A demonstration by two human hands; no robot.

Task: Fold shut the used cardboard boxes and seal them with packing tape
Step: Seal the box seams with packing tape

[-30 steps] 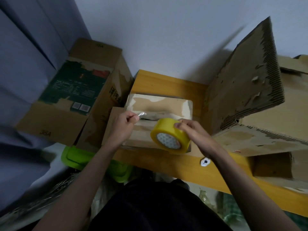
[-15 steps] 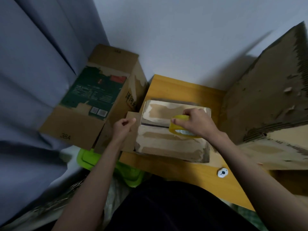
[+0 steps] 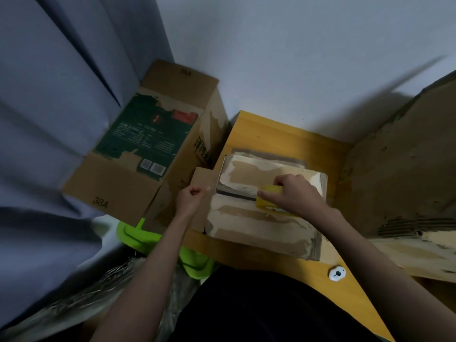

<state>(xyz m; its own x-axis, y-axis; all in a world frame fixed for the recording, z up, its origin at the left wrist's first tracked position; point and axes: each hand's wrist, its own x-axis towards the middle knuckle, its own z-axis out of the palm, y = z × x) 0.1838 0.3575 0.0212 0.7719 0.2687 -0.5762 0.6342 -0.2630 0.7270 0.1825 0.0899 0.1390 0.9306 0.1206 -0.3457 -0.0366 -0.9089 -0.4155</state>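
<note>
A small worn cardboard box (image 3: 261,228) lies on the yellow wooden table (image 3: 276,134), its two top flaps folded down with a dark gap between them. My right hand (image 3: 296,193) grips a yellow roll of packing tape (image 3: 267,202) and holds it flat on the box top over the seam. Left of the box, my left hand (image 3: 191,198) is curled, thumb and fingers pinching the end of the clear tape, which is barely visible. Behind that hand, a side flap (image 3: 201,178) sticks out from the box's left end.
A larger open carton marked 38A (image 3: 138,154) with a green label leans against the table's left side. A big torn cardboard box (image 3: 404,174) fills the right. A white round fitting (image 3: 337,273) sits near the table's front edge. A green plastic bin (image 3: 138,235) is below.
My right hand laid the tape roll down flat on the box top and slid it right. My left hand moved left off the box, still pinching the tape end. The camera shifted.
</note>
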